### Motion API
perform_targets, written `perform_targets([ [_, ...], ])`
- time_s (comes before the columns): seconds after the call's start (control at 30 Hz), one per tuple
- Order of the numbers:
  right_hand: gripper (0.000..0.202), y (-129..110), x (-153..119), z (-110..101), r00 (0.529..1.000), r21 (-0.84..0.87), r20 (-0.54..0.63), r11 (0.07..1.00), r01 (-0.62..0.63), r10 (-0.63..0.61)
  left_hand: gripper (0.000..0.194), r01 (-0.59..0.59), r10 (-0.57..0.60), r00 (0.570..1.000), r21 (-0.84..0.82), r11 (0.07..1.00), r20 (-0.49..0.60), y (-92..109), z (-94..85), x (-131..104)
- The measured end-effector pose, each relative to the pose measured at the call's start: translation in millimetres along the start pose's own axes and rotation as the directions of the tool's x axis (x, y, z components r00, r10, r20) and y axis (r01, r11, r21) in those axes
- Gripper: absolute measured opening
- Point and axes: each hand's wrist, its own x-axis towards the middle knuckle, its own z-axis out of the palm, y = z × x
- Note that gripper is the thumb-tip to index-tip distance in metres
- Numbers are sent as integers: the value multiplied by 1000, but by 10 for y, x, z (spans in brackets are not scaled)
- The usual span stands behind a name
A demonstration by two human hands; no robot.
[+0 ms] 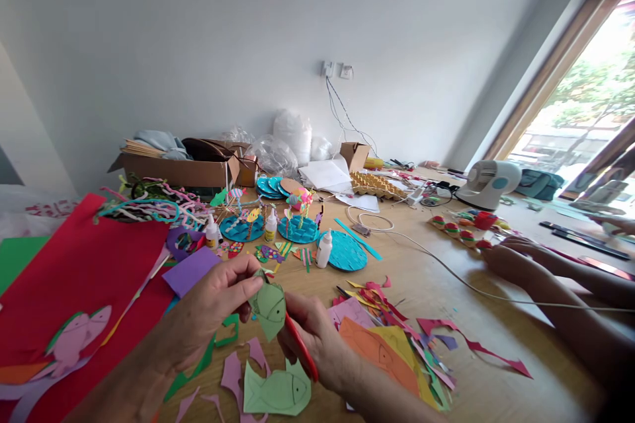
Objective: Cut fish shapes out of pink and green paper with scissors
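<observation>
A light green paper fish (pixel 270 309) with a drawn eye is pinched between the thumb and fingers of my left hand (pixel 218 291). My right hand (pixel 315 334) is wrapped round red-handled scissors (pixel 300 347), close against the fish's right side; their blades are mostly hidden. Below my hands, a second light green piece (pixel 278 391) with a fish drawn on it lies on the table. Orange paper (pixel 380 353) with a drawn fish lies right of my right hand, over yellow paper. Pink cut-out fish (pixel 79 337) rest on red paper at the left.
Glue bottles (pixel 324 250) and blue discs (pixel 347 252) stand beyond my hands. Coloured scraps (pixel 381 304) and a white cable (pixel 446 268) lie to the right. Another person's arms (pixel 536 271) reach in from the right, near a small fan (pixel 489 184). Cardboard boxes (pixel 173 172) line the wall.
</observation>
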Motion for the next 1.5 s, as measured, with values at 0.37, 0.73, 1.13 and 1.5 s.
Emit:
perform_targets([
  [0.37,43,-5,-7,-8,998,82,64,996,-31,26,20,3,-3,1000,24,1000,19,4,-24,-16],
  [0.73,46,49,11,-10,997,121,79,992,-17,7,21,-7,7,999,1,1000,52,-1,-37,0],
  [1.13,45,15,4,4,995,130,76,989,-74,64,23,-20,12,995,84,996,94,31,-83,-10],
  [1.5,45,51,2,-3,992,130,99,988,-88,75,23,-10,-14,990,169,986,138,56,-156,-14],
])
